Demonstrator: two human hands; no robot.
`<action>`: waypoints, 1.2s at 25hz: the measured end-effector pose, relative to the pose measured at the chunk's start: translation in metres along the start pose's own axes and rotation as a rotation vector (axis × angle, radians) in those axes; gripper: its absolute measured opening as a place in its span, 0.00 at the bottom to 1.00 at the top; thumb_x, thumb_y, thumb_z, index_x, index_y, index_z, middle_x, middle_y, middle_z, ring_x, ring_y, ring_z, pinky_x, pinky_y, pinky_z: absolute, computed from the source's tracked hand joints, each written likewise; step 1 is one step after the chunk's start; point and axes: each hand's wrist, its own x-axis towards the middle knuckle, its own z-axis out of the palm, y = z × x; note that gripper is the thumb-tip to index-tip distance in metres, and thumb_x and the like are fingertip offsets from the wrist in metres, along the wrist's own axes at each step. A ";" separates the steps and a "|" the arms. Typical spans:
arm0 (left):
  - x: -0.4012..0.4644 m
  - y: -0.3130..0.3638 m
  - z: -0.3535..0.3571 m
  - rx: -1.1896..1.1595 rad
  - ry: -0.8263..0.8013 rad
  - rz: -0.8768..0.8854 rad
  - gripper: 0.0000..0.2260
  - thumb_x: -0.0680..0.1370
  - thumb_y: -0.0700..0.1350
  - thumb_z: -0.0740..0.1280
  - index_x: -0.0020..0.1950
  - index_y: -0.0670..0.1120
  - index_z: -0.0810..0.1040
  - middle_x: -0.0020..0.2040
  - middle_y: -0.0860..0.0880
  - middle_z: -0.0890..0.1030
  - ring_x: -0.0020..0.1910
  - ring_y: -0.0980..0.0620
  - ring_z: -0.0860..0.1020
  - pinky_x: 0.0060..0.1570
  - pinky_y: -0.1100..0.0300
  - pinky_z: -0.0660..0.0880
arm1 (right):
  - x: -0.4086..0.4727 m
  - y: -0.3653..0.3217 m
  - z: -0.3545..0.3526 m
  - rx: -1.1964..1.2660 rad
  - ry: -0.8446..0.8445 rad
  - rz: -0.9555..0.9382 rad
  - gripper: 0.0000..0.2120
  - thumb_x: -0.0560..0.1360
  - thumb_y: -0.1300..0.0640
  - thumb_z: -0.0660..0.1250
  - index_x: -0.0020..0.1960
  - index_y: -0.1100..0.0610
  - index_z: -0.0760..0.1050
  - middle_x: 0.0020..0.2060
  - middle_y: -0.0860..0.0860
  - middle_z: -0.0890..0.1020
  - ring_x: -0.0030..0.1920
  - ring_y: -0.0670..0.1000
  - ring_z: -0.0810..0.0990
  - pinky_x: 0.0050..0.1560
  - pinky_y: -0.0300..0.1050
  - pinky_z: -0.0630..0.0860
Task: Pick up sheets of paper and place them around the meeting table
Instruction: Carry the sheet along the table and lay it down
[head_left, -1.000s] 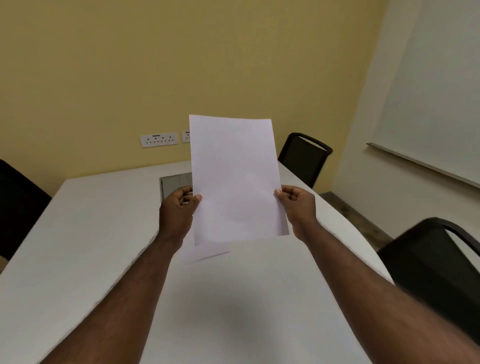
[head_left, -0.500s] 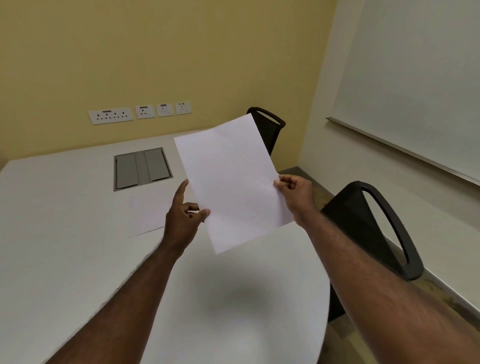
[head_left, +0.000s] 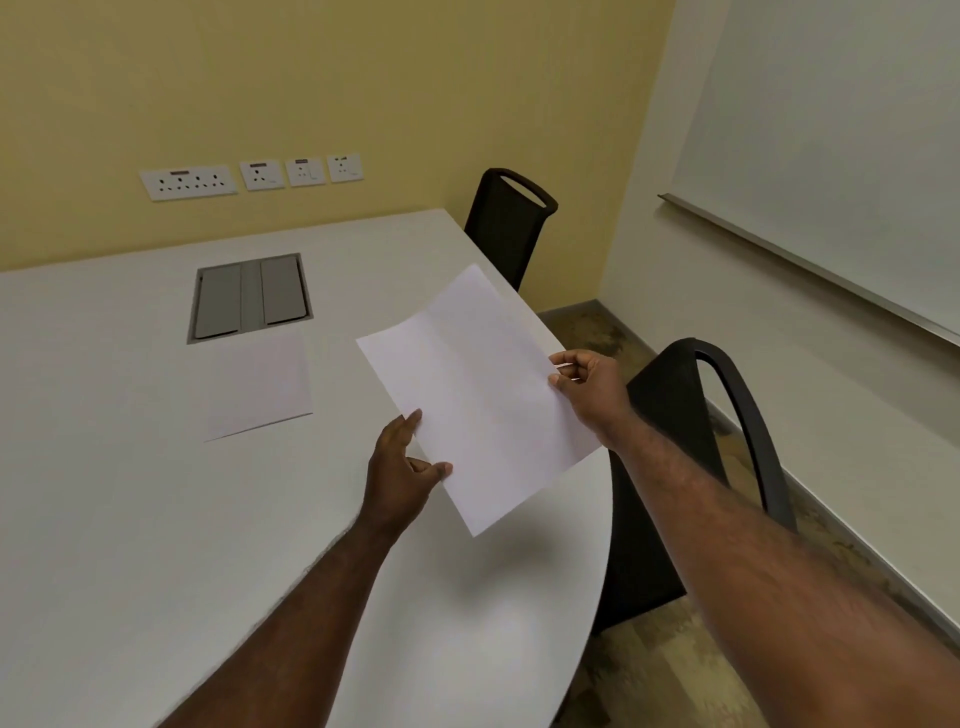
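Observation:
A white sheet of paper (head_left: 478, 395) hangs tilted above the right side of the white meeting table (head_left: 130, 519). My right hand (head_left: 589, 387) pinches the sheet's right edge between thumb and fingers. My left hand (head_left: 402, 467) is at the sheet's left edge, thumb and index finger touching it, the other fingers loosely curled. A second white sheet (head_left: 257, 384) lies flat on the table, just in front of the grey cable hatch (head_left: 249, 296).
Two black chairs stand along the table's right side, one near (head_left: 685, 447) and one far (head_left: 511, 223). Wall sockets (head_left: 249, 176) line the yellow wall. A whiteboard (head_left: 831, 145) covers the right wall. Patterned floor shows past the table's curved right edge.
The view has swung right and down. The held sheet has dropped from upright to a low tilt toward the table's right edge. My left hand's grip has loosened to a touch.

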 end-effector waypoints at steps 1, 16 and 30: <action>0.003 -0.004 0.006 0.001 -0.001 -0.025 0.36 0.68 0.37 0.75 0.73 0.48 0.66 0.75 0.50 0.63 0.30 0.54 0.75 0.45 0.67 0.72 | 0.006 0.007 0.003 -0.011 -0.007 0.007 0.08 0.73 0.64 0.70 0.52 0.57 0.79 0.39 0.50 0.80 0.40 0.47 0.77 0.45 0.42 0.76; 0.039 -0.091 0.080 0.097 -0.090 -0.238 0.41 0.66 0.37 0.78 0.75 0.41 0.62 0.78 0.56 0.50 0.29 0.62 0.74 0.38 0.80 0.68 | 0.087 0.105 0.064 -0.213 -0.206 0.059 0.10 0.73 0.67 0.68 0.53 0.59 0.81 0.47 0.53 0.84 0.48 0.51 0.81 0.52 0.42 0.76; 0.033 -0.110 0.190 0.098 -0.096 -0.489 0.39 0.70 0.39 0.75 0.75 0.39 0.59 0.79 0.47 0.50 0.37 0.73 0.74 0.42 0.86 0.63 | 0.162 0.213 0.107 -0.464 -0.564 -0.032 0.14 0.72 0.68 0.67 0.56 0.59 0.80 0.53 0.56 0.83 0.54 0.53 0.80 0.53 0.40 0.71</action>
